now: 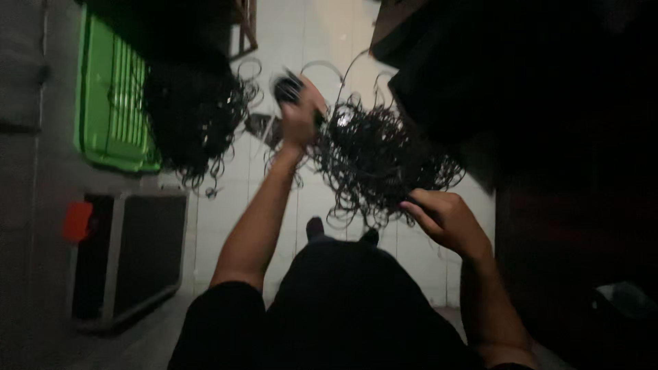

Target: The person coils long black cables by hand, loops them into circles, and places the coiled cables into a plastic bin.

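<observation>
Green crate (110, 103) far left of the wire tangle (373, 161), a second dark wire heap (195, 123) spilling from it. Left hand (299, 113) raised at the tangle's upper left edge, fingers closed around a small dark object (288, 87). Right hand (445, 219) at the tangle's lower right, fingers pinching strands.

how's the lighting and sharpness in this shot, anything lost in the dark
Head view: dim and grainy, the right side nearly black, nothing readable there. The pale tiled floor is brightest. The left hand is motion-blurred; the right hand is sharper. The tangle of black wire shows mostly in silhouette.
</observation>
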